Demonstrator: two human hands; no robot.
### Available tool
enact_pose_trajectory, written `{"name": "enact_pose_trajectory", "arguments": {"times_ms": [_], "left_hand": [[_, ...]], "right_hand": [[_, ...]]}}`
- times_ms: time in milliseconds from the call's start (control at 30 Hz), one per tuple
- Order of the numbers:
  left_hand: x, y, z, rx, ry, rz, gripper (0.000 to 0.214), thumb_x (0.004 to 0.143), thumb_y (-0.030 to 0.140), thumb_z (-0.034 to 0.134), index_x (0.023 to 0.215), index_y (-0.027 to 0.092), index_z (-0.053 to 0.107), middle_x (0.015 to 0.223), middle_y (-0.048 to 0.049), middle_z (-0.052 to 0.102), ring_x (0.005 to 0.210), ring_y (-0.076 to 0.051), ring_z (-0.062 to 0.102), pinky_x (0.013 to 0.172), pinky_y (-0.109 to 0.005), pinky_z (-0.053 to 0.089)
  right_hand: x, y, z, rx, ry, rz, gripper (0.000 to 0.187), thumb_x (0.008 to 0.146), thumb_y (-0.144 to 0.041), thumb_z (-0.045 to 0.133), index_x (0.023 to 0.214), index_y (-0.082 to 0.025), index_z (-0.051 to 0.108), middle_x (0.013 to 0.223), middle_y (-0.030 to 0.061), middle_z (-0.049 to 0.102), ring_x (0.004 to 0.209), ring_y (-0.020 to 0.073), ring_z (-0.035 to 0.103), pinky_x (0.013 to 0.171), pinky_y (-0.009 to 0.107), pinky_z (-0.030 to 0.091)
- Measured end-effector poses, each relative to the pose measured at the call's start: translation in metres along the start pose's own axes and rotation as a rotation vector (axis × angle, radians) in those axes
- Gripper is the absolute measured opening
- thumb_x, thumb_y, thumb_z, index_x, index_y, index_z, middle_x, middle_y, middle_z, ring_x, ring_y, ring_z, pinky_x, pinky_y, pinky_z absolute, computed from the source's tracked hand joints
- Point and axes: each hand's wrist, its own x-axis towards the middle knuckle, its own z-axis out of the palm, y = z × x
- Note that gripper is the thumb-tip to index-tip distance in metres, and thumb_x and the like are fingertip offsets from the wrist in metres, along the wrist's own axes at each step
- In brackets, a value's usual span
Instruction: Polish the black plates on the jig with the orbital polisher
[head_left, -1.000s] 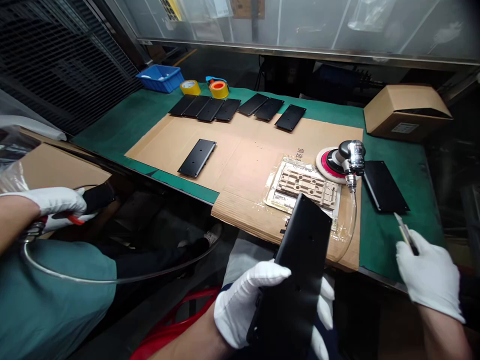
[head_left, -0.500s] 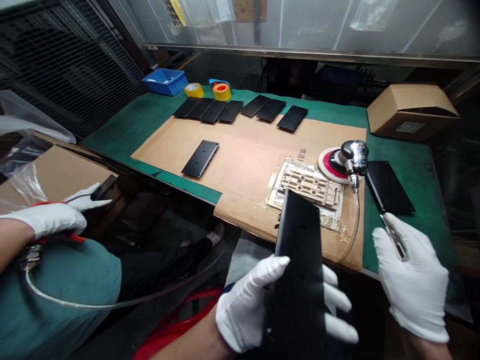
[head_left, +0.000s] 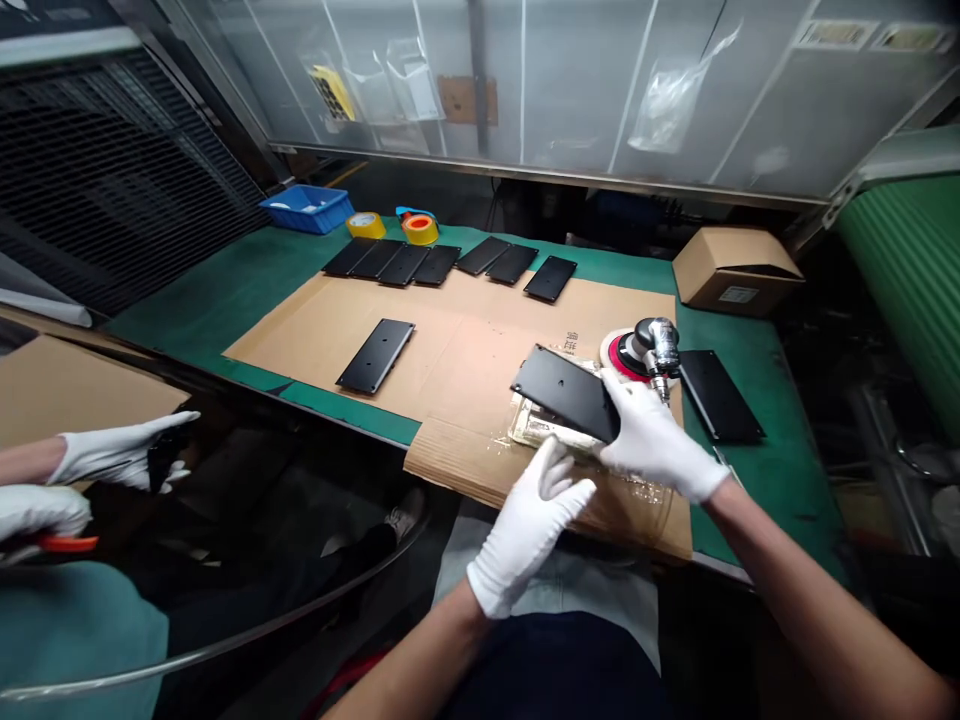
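My right hand [head_left: 654, 436], in a white cotton glove, grips the end of a black metal plate [head_left: 562, 392] with several holes. The plate is tilted low over a clear plastic packet holding beige foam pieces [head_left: 544, 428]. My left hand [head_left: 529, 527], also gloved, sits just below the plate's near edge with its fingers apart, holding nothing. A thin metal blade [head_left: 722, 456] lies on the green mat near my right wrist. At the left, a co-worker's gloved hand [head_left: 120, 452] holds a small black piece [head_left: 163, 456].
A pneumatic orbital sander [head_left: 651, 350] stands right of the packet, and a black plate [head_left: 718, 396] lies on the green mat [head_left: 780, 480]. Several more plates rest on the cardboard sheet [head_left: 465, 340]. Tape rolls, a blue crate and a cardboard box sit at the back.
The plate has dropped from upright before me to a low tilt over the packet. My left hand has come off it. The blade no longer shows in my right hand.
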Motion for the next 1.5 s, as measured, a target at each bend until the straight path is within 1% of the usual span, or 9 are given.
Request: {"name": "enact_pose_trajectory", "arguments": {"times_ms": [167,300,400,500,633,900,1100,1300,1500], "left_hand": [[0.050,0.005,-0.027,0.674,-0.018,0.395,0.053,0.098,0.038,0.065,0.147,0.022,0.056,0.155,-0.0149,0.055,0.146,-0.030,0.049,0.129,-0.052,0.029],[0.125,0.007,-0.041,1.261,-0.276,0.627,0.068,0.091,0.042,0.075,0.151,0.019,0.052,0.162,-0.0207,0.044,0.154,-0.042,0.032,0.128,-0.063,0.021],[0.171,0.006,-0.047,1.539,-0.485,0.706,0.065,0.092,0.046,0.073,0.150,0.023,0.054,0.158,-0.0201,0.047,0.147,-0.045,0.039,0.120,-0.070,0.028],[0.194,0.004,-0.051,1.605,-0.617,0.791,0.066,0.091,0.052,0.073,0.151,0.028,0.055,0.161,-0.0201,0.043,0.143,-0.045,0.043,0.114,-0.068,0.035],[0.202,0.006,-0.055,1.588,-0.709,0.859,0.066,0.090,0.058,0.072,0.149,0.033,0.059,0.159,-0.0211,0.044,0.135,-0.046,0.051,0.105,-0.062,0.044],[0.219,0.014,-0.053,1.605,-0.808,0.871,0.073,0.078,0.060,0.082,0.146,0.040,0.062,0.150,-0.0175,0.052,0.126,-0.044,0.055,0.102,-0.056,0.046],[0.216,-0.005,-0.059,1.589,-0.631,0.798,0.077,0.082,0.072,0.071,0.149,0.035,0.060,0.147,-0.0205,0.055,0.121,-0.044,0.059,0.102,-0.058,0.045],[0.208,-0.012,-0.061,1.462,-0.587,0.824,0.067,0.088,0.072,0.063,0.140,0.030,0.068,0.157,-0.0182,0.049,0.142,-0.045,0.045,0.115,-0.064,0.036],[0.211,-0.024,-0.099,0.926,0.083,0.541,0.043,0.104,0.042,0.047,0.128,0.017,0.072,0.144,-0.0133,0.065,0.139,-0.032,0.055,0.124,-0.048,0.035]], "right_hand": [[0.048,0.049,0.012,-0.391,-0.175,-0.022,0.102,0.065,-0.020,0.071,0.159,-0.006,0.034,0.130,0.0246,0.062,0.120,0.0392,0.057,0.109,0.048,0.036],[0.047,0.052,0.019,-0.474,-0.217,-0.088,0.099,0.064,-0.020,0.074,0.156,-0.004,0.038,0.150,0.0272,0.050,0.140,0.0429,0.042,0.123,0.055,0.015],[0.049,0.051,0.001,-0.421,-0.057,-0.119,0.088,0.071,-0.034,0.075,0.150,-0.011,0.044,0.153,0.0231,0.046,0.143,0.0398,0.038,0.122,0.051,0.022],[0.064,0.056,-0.023,-0.351,0.188,0.103,0.064,0.088,-0.050,0.064,0.141,-0.018,0.049,0.144,0.0195,0.052,0.135,0.0362,0.046,0.111,0.046,0.038],[0.094,0.069,-0.031,-0.177,0.133,0.542,0.090,0.085,-0.062,0.070,0.152,-0.014,0.034,0.135,0.0249,0.053,0.116,0.0381,0.062,0.093,0.045,0.050],[0.130,0.071,-0.019,-0.036,0.237,0.726,0.086,0.084,-0.051,0.074,0.150,-0.012,0.036,0.132,0.0269,0.053,0.111,0.0366,0.069,0.093,0.045,0.055],[0.132,0.071,-0.026,-0.033,0.240,0.669,0.059,0.084,-0.040,0.070,0.136,-0.014,0.058,0.128,0.0240,0.057,0.107,0.0343,0.070,0.087,0.040,0.055],[0.104,0.070,-0.051,0.015,0.315,0.524,0.050,0.080,-0.044,0.072,0.125,-0.023,0.067,0.108,0.0117,0.066,0.096,0.0247,0.067,0.080,0.031,0.052],[0.063,0.026,-0.036,-0.124,0.101,0.273,0.034,0.083,-0.040,0.067,0.114,-0.025,0.070,0.102,0.0084,0.063,0.077,0.0192,0.062,0.067,0.028,0.045]]}}
